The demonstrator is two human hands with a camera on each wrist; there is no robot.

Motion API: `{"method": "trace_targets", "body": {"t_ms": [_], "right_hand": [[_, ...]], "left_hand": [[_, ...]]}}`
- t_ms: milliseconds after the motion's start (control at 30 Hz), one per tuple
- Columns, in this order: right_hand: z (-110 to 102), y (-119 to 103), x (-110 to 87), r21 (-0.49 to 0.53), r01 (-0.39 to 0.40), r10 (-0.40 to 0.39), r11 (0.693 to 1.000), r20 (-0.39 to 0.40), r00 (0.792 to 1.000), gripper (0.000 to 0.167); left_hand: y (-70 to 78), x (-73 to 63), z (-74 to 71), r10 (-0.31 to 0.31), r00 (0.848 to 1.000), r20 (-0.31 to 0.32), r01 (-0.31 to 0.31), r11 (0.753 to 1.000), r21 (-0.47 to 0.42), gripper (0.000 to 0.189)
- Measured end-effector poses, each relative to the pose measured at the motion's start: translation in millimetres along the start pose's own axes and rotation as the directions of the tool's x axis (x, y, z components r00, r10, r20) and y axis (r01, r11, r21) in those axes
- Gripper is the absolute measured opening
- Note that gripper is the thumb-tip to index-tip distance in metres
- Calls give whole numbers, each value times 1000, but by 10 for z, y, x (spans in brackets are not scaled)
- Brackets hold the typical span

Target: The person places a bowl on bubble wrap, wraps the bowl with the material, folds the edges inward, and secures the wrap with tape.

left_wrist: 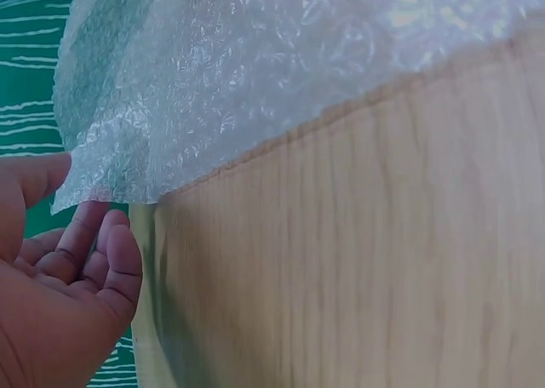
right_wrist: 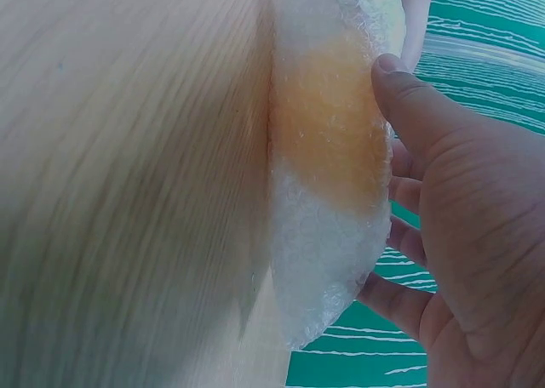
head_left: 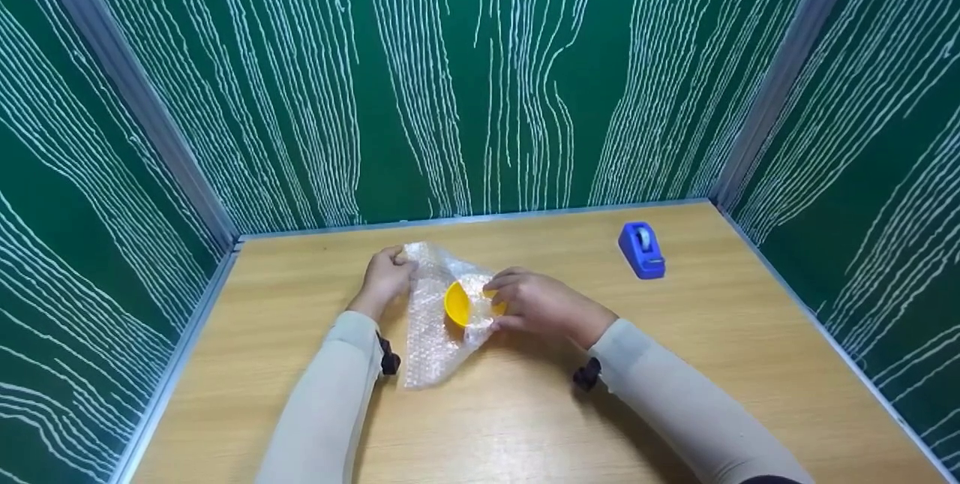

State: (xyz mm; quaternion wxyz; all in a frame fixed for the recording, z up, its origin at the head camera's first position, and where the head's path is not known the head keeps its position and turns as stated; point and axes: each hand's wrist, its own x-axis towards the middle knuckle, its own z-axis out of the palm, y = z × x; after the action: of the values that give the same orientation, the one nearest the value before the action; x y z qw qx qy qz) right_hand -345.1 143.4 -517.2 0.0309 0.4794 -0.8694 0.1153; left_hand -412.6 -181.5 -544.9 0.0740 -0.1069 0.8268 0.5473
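Note:
A sheet of clear bubble wrap (head_left: 431,349) lies on the table under and over a small yellow bowl (head_left: 455,305). The bowl is tipped, its curved rim showing at the left while a fold of wrap covers its right part. My left hand (head_left: 386,279) pinches the far left corner of the sheet; in the left wrist view the thumb (left_wrist: 43,177) is on one side and a finger behind. Fingers and thumb of my right hand (head_left: 544,305) grip the folded wrap over the bowl. Through the plastic, the bowl (right_wrist: 332,124) shows orange in the right wrist view.
A blue tape dispenser (head_left: 643,251) with a roll of tape stands at the back right of the wooden table (head_left: 495,424). Green walls (head_left: 600,94) with white wavy lines enclose the table at the back and both sides.

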Motion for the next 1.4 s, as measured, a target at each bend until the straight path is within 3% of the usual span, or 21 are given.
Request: {"method": "trace_targets", "body": {"t_ms": [267, 633, 933, 1067, 1233, 1400], "right_hand": [[28, 31, 12, -31, 14, -15, 999, -14, 1000, 36], [31, 26, 13, -10, -2, 2, 1000, -2, 1000, 34], [36, 36, 20, 5, -31, 31, 1000, 4, 1000, 35], [48, 49, 25, 7, -44, 44, 999, 1, 999, 37], [51, 50, 33, -5, -18, 18, 1000, 3, 1000, 37], [40, 36, 36, -15, -18, 18, 1000, 5, 1000, 37]], "left_hand": [[2, -40, 13, 74, 996, -45, -72, 996, 57, 36], [51, -130, -6, 89, 995, -43, -86, 994, 70, 30], [173, -275, -26, 77, 997, -19, -75, 992, 100, 19], [215, -341, -12, 119, 993, -24, -115, 985, 132, 21], [248, -405, 38, 215, 976, -39, -204, 960, 193, 24], [321, -468, 95, 266, 963, -29, -253, 939, 235, 26]]}}
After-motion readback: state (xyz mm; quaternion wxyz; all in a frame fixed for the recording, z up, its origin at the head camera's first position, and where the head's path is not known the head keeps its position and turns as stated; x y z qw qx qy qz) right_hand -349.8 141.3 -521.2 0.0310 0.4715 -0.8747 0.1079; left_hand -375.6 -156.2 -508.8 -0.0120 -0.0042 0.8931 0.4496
